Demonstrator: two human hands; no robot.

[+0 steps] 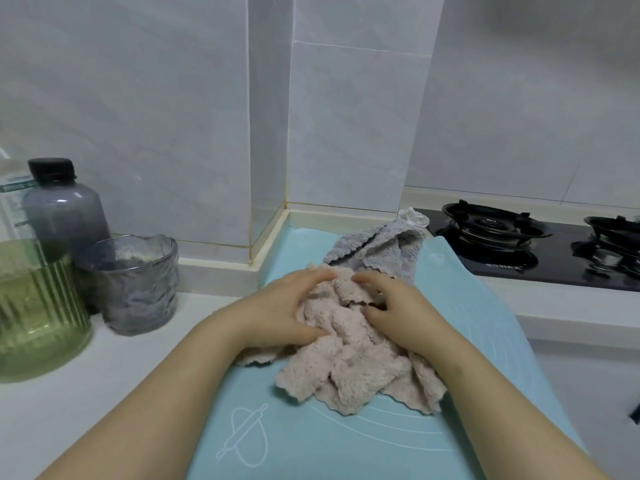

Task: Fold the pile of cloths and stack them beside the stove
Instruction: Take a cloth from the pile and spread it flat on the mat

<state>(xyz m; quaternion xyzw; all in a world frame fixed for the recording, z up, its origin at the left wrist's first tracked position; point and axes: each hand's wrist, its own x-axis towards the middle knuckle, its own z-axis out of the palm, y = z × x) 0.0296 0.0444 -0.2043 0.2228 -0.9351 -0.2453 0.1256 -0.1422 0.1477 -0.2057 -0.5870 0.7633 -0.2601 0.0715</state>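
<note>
Both hands sit on the pink cloth in the head view, close together but not touching. The left hand curves its fingers and thumb round the bunched far-left part. The right hand digs its curled fingers into the folds from the other side.

That cloth lies crumpled in the middle of the blue mat, with its scalloped edges splayed toward the near edge. A grey cloth lies heaped just behind it at the mat's far edge, and a small white cloth sits beyond that. The white one is at the mat's far right corner, right beside the stove.

Nothing looks folded yet, so this seems to be the start of spreading the first piece.

The fleece is thick and floppy and may bunch instead of lying square, leaving a lopsided fold. Lifting it could also drag the grey cloth along where the two touch. The white cloth is close enough to the burner side that a nudge might push it onto the glass. The mat overhangs the counter at its right edge, so a hard pull could shift it.
</note>
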